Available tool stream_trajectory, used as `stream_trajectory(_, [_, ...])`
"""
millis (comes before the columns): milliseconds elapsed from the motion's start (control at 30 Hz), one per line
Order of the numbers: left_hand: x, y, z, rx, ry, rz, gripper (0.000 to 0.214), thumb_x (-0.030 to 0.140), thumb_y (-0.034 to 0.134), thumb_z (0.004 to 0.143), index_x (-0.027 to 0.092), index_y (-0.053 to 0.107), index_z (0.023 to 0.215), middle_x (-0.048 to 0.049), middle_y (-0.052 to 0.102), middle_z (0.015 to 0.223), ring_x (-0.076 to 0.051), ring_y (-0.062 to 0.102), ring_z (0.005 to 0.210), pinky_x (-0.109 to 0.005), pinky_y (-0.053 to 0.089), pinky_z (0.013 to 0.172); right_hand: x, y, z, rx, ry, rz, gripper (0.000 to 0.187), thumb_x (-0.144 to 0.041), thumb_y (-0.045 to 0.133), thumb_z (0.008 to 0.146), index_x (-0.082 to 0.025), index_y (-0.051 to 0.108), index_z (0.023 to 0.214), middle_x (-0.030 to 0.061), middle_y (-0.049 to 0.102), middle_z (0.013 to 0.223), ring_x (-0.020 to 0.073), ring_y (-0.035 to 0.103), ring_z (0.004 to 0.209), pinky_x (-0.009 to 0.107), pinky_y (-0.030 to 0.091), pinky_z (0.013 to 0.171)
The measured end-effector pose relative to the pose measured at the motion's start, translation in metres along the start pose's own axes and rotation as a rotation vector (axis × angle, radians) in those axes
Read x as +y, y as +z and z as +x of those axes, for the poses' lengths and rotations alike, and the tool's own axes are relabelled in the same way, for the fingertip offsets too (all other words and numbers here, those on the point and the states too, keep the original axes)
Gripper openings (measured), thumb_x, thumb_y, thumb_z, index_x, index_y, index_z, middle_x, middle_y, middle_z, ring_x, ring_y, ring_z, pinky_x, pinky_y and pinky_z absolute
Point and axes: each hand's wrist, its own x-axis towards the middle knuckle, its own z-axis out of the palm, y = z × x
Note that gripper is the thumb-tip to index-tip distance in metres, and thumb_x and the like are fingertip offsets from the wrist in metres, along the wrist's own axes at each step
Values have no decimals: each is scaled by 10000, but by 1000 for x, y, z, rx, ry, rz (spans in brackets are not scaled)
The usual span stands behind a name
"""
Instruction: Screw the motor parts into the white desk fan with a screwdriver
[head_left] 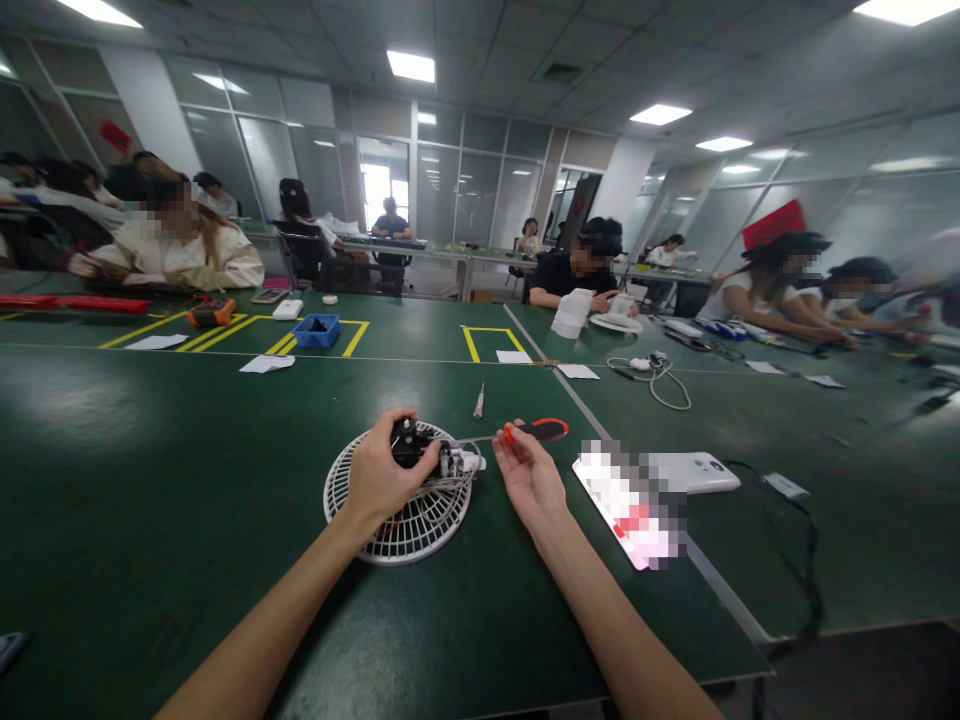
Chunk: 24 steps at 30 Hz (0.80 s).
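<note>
A round white fan grille lies on the green table, with a black motor unit and white wires on top of it. My left hand grips the black motor unit, thumb and fingers on opposite sides. In my right hand is a screwdriver with a red and black handle, held by thumb and fingertips. Its shaft points left toward the motor unit; whether the tip touches a screw I cannot make out. A small pointed tube lies just beyond the grille.
A pixelated lit phone or tablet and a white device lie to the right. Across the table are a blue bin, an orange-black tool, paper slips and a coiled cable. Several people sit working farther back.
</note>
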Motion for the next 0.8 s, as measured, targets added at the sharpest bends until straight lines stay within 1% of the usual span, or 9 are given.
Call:
stream_trajectory(100, [1, 0, 0, 0, -2, -1, 424, 415, 730, 800, 217, 586, 1145, -57, 710, 1059, -229, 704, 905, -381, 564, 854, 0, 2, -1, 21, 37, 39, 221, -27, 754, 695, -186, 691, 835, 4, 759, 799, 127, 738, 777, 244, 612, 864])
stream_trajectory(233, [2, 0, 0, 3, -7, -1, 429, 414, 733, 793, 214, 591, 1145, -54, 709, 1046, -229, 704, 899, -380, 562, 854, 3, 5, -2, 83, 88, 26, 119, -130, 775, 773, -190, 675, 794, 24, 748, 783, 135, 730, 736, 241, 634, 781])
stream_trajectory(300, [1, 0, 0, -1, -5, -9, 436, 423, 736, 796, 211, 592, 1150, -55, 709, 1046, -223, 704, 895, -375, 563, 851, 6, 4, -2, 110, 95, -3, 145, -187, 812, 782, -190, 666, 783, 17, 727, 731, 131, 709, 669, 235, 639, 711])
stream_trajectory(367, [1, 0, 0, 2, -4, -17, 459, 446, 749, 794, 210, 594, 1156, -58, 710, 1060, -223, 705, 907, -374, 563, 855, 8, 2, 0, 110, 89, -14, 191, -201, 854, 753, -187, 665, 780, -5, 695, 674, 119, 680, 607, 228, 637, 681])
stream_trajectory(433, [1, 0, 0, 12, -10, -19, 488, 480, 765, 785, 211, 597, 1155, -62, 711, 1069, -228, 705, 920, -379, 563, 860, 10, 0, 1, 81, 61, 1, 232, -182, 888, 709, -187, 673, 797, -19, 693, 678, 116, 684, 611, 236, 643, 715])
stream_trajectory(567, [1, 1, 0, 13, -37, -7, 501, 517, 771, 787, 220, 603, 1153, -59, 713, 1056, -235, 705, 912, -392, 563, 854, 8, -2, 2, 45, -23, 47, 275, -92, 882, 668, -192, 678, 822, -14, 743, 779, 141, 748, 753, 257, 648, 814])
stream_trajectory(700, [-1, 2, -1, 27, -36, -14, 487, 513, 765, 799, 222, 605, 1155, -62, 713, 1052, -230, 705, 904, -396, 566, 852, 5, -2, 2, 21, -8, 29, 278, -58, 845, 689, -203, 672, 850, 1, 769, 838, 157, 771, 855, 244, 643, 839])
stream_trajectory(800, [-2, 2, -1, 28, -26, -14, 482, 507, 761, 803, 221, 601, 1157, -65, 712, 1056, -229, 705, 913, -398, 568, 857, 6, -4, 3, 1, 5, -8, 285, -125, 865, 700, -210, 671, 890, 11, 771, 851, 163, 771, 853, 262, 646, 839])
